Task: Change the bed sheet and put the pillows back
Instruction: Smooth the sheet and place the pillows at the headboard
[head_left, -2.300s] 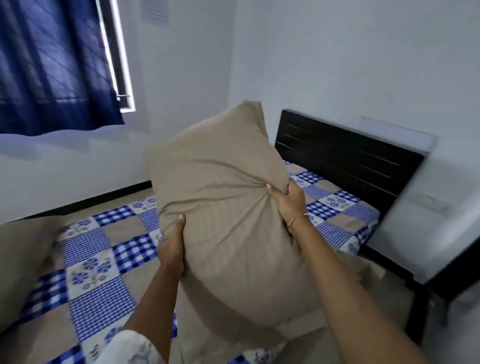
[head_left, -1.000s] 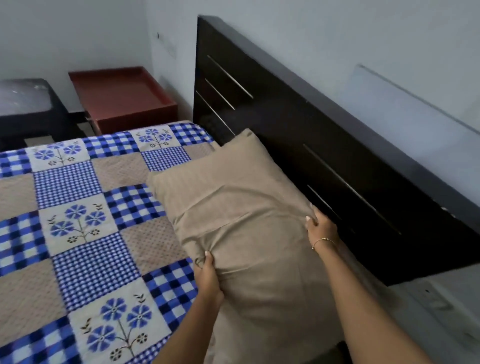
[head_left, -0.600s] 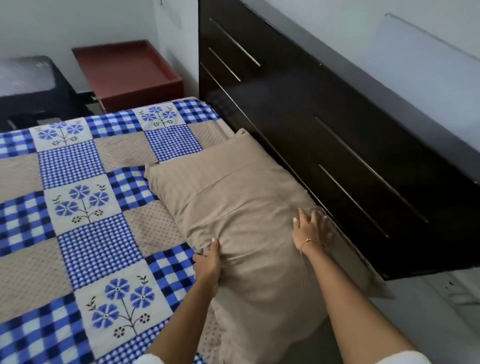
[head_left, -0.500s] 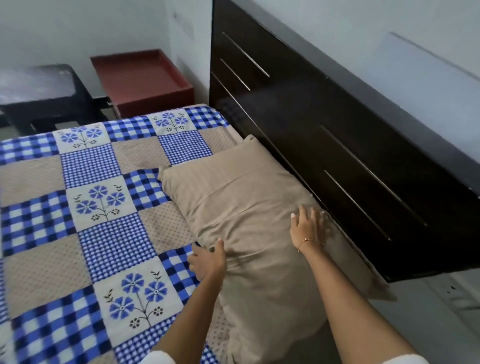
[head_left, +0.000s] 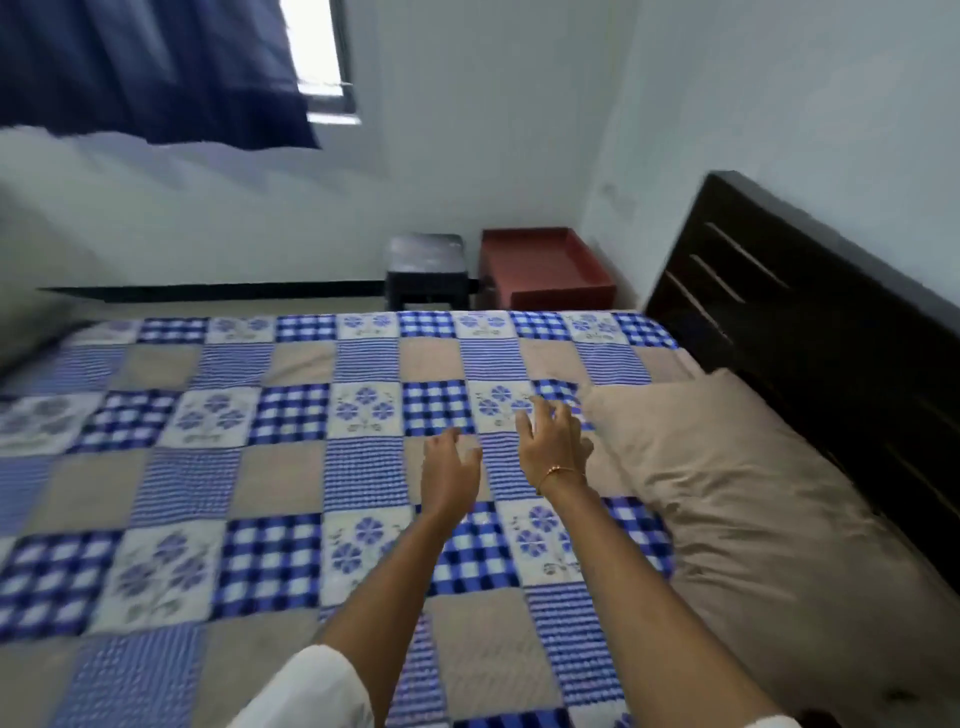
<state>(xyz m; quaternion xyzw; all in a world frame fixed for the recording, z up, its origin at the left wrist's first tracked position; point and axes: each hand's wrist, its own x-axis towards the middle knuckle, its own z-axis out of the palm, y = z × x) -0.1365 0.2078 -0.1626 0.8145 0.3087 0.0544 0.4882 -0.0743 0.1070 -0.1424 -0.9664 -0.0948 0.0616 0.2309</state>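
Patchwork bed sheet (head_left: 291, 483) in blue checks, blue stripes, tan squares and flower panels covered the whole mattress and lay flat right up to the far edge. Behind the bed stood pale walls (head_left: 493, 156), with a dark blue curtain (head_left: 145, 73) hanging over a bright window (head_left: 319, 57) at the upper left. A dark wooden headboard (head_left: 831, 332) with pale horizontal strips ran along the right side. One tan pillow (head_left: 753, 499) lay lengthwise on the sheet, close along the headboard, its far corner pointing toward the middle of the bed. Beyond the bed, near the room's corner, a red-brown box-like stand (head_left: 545, 270) sat just beside a small dark stool (head_left: 426, 270). At the far left edge a blurred tan shape showed; it could not be told what it was.

Both arms reached out over the sheet, a white sleeve (head_left: 311, 691) at the bottom. The left hand (head_left: 449, 475) hovered above the sheet with its fingers loosely spread and slightly bent, gripping nothing. The right hand (head_left: 550, 441), a thin gold bracelet (head_left: 558, 473) on its wrist, was just beside the pillow's near-left edge, fingers apart and extended, also empty; whether it touched the pillow could not be told through the blur.
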